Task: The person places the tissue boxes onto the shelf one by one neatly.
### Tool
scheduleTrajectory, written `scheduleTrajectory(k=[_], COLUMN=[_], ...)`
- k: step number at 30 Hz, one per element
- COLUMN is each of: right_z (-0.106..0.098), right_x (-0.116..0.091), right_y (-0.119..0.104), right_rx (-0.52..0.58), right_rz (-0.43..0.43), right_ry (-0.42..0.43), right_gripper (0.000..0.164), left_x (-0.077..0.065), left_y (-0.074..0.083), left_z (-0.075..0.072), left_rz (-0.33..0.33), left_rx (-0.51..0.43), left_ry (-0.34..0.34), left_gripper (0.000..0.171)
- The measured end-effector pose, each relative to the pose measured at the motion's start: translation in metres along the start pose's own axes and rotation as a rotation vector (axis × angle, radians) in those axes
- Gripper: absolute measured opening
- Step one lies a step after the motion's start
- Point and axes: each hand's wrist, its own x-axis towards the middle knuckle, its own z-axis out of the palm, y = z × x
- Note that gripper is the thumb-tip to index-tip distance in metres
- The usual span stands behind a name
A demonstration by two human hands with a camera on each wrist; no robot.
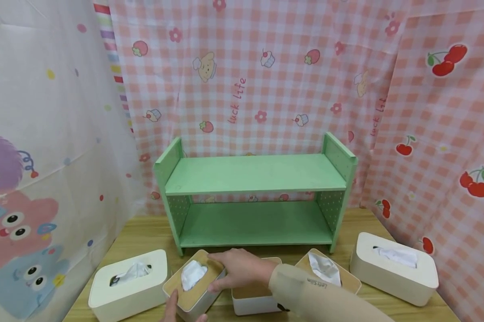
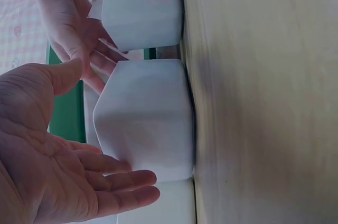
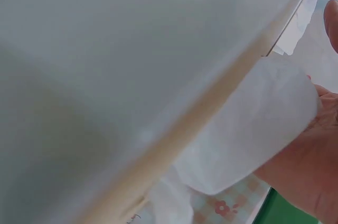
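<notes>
A white tissue box with a wood-coloured lid stands at an angle on the table, a white tissue poking from its top. My left hand is at its near left side. In the left wrist view that left hand has its fingers extended beside the white box wall. My right hand reaches over from the right, fingers at the far right corner and thumb near the right side. Both hands flank this box. In the right wrist view another box's pale wall fills much of the frame, partly hiding my right hand.
A green two-tier shelf stands behind. Two more wood-lidded boxes are to the right: one under my right forearm, one beyond it. All-white tissue boxes stand at far left and far right. Patterned cloths surround the table.
</notes>
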Motion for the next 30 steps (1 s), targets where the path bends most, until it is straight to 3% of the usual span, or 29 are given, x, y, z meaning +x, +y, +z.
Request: scheduleTrajectory(k=[6,16,23,30], right_z=[0.001,0.005,0.005,0.003], right_x=[0.001,0.002,-0.001,-0.007], right_y=[0.003,0.011,0.017,0.019], right_rx=[0.125,0.255,0.277,0.326], right_rz=[0.065,0.128,0.112,0.114], right_ry=[-0.024,-0.023,-0.012,0.045], right_gripper=[0.079,0.079,0.077,0.080], left_x=[-0.003,0.010,0.019,0.026], left_y=[0.011,0.026,0.032,0.041], left_z=[-0.002,-0.022,-0.027,-0.032], left_rz=[-0.008,0.061,0.166,0.163], left_rx=[0.033,0.029,0.043,0.048], left_ry=[0.011,-0.096,-0.060,-0.028], left_gripper=[0.125,0.114,0.107,0.107])
